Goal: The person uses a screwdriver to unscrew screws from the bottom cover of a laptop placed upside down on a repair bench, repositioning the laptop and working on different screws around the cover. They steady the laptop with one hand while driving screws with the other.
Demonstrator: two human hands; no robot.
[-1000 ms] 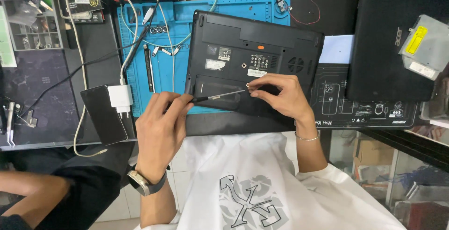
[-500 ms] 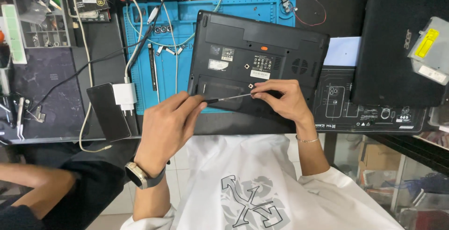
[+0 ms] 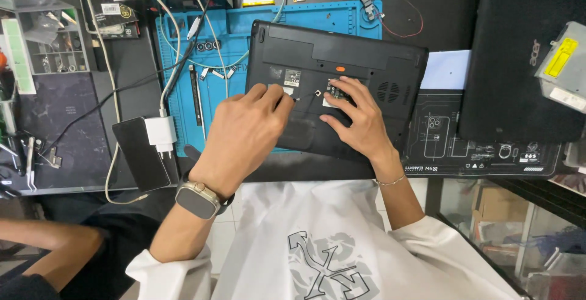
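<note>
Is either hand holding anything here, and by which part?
The left hand holds a thin screwdriver by its handle end, tip on the laptop's underside. The right hand holds nothing; its fingers rest on the laptop.

Left hand (image 3: 244, 132) covers tool handle; only thin tip (image 3: 303, 98) shows, type too small to tell. Right hand (image 3: 357, 120) hides part of laptop (image 3: 342, 56) underside and labels beneath fingers. Second dark laptop (image 3: 525, 50) cut by top and right edges. Silver drive (image 3: 564, 68) cut by right edge. Another person's arm (image 3: 36, 245) cut at left edge. Parts organiser (image 3: 55, 50) contents too small to tell.
</note>
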